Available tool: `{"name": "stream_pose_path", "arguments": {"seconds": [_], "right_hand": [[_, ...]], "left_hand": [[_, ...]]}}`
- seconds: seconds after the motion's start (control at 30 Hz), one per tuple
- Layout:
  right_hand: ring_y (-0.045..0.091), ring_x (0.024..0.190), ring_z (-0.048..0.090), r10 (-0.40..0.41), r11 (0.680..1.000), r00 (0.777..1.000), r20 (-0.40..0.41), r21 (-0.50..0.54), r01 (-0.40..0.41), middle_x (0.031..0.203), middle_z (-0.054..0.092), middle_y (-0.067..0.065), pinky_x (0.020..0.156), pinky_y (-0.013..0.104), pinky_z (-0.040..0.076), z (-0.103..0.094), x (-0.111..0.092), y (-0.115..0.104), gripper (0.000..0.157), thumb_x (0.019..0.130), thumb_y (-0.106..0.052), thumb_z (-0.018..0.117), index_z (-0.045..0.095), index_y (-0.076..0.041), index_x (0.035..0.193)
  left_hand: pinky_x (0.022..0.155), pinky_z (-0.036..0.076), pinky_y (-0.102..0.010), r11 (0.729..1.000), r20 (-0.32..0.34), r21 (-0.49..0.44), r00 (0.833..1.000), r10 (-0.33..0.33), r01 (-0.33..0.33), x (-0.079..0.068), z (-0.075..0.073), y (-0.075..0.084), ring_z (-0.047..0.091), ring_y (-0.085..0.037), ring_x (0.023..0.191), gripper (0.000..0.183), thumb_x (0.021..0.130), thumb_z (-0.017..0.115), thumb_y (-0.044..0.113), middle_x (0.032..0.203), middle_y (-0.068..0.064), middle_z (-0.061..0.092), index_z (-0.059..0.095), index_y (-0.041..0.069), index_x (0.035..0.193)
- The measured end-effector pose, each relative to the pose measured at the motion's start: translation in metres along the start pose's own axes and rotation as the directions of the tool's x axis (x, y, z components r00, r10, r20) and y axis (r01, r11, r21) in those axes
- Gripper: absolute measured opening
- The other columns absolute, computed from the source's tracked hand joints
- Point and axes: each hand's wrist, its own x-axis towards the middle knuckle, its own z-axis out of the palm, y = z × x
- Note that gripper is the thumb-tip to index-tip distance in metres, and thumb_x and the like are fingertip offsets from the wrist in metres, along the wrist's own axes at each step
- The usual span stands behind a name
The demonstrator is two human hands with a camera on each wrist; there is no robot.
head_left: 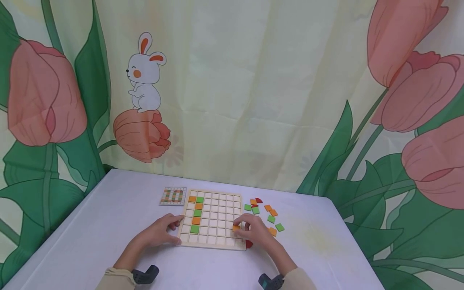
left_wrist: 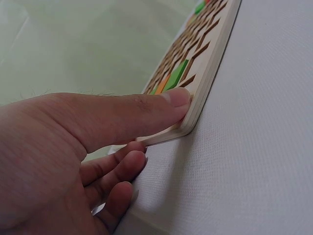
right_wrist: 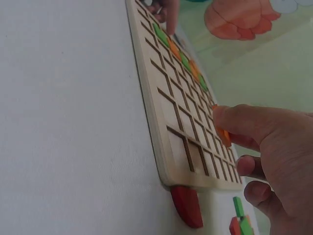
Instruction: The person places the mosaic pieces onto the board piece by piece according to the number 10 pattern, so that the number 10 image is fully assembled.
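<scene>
A wooden grid board [head_left: 221, 215] lies on the table, with orange and green square tiles set in its left part. My left hand [head_left: 157, 233] is at the board's near left corner. Its straight thumb rests on the rim in the left wrist view, while the index finger touches the left edge and the other fingers bend loosely beside the board. My right hand [head_left: 259, 229] pinches an orange tile [right_wrist: 226, 137] between thumb and finger, over the right columns. Whether that tile touches the board cannot be told.
Loose green tiles [head_left: 271, 219] and orange tiles [head_left: 268, 208] lie scattered right of the board. Red curved pieces [right_wrist: 187, 206] sit near its right side. A patterned card [head_left: 173, 196] lies at the far left corner. A printed curtain [head_left: 232, 100] hangs behind the table [head_left: 308, 257].
</scene>
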Motion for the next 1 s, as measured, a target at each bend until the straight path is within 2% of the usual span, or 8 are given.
{"name": "stream_pose_path", "arguments": {"seconds": [0.37,0.7,1.0], "right_hand": [[0.004,0.071,0.050,-0.060,0.998,0.997,0.037,0.034,0.059,0.100,0.069,-0.007,0.062,0.017,0.043,0.024,0.014,-0.020,0.021,0.085,-0.026,0.074,0.074,-0.017,0.104],[0.008,0.075,0.052,-0.073,0.996,0.997,0.038,0.050,0.071,0.098,0.067,-0.011,0.063,0.017,0.043,0.041,0.022,-0.032,0.016,0.085,-0.028,0.074,0.075,-0.022,0.100],[0.004,0.073,0.050,-0.088,0.994,0.995,0.042,0.066,0.085,0.095,0.066,-0.012,0.061,0.017,0.043,0.052,0.029,-0.038,0.012,0.085,-0.027,0.075,0.075,-0.023,0.096]], "left_hand": [[0.077,0.040,-0.029,1.000,-0.001,-0.003,1.000,0.002,-0.002,-0.002,-0.001,0.005,0.046,-0.014,0.091,0.085,0.062,0.090,0.020,0.098,0.003,0.051,0.053,0.010,0.138],[0.078,0.041,-0.031,0.999,0.008,-0.014,1.000,-0.028,0.028,-0.003,-0.001,0.006,0.047,-0.014,0.092,0.086,0.062,0.090,0.019,0.100,0.002,0.051,0.052,0.010,0.139],[0.078,0.040,-0.029,1.000,-0.002,0.001,1.000,-0.004,0.004,-0.003,-0.001,0.005,0.046,-0.013,0.092,0.084,0.063,0.089,0.019,0.100,0.003,0.051,0.053,0.009,0.138]]}}
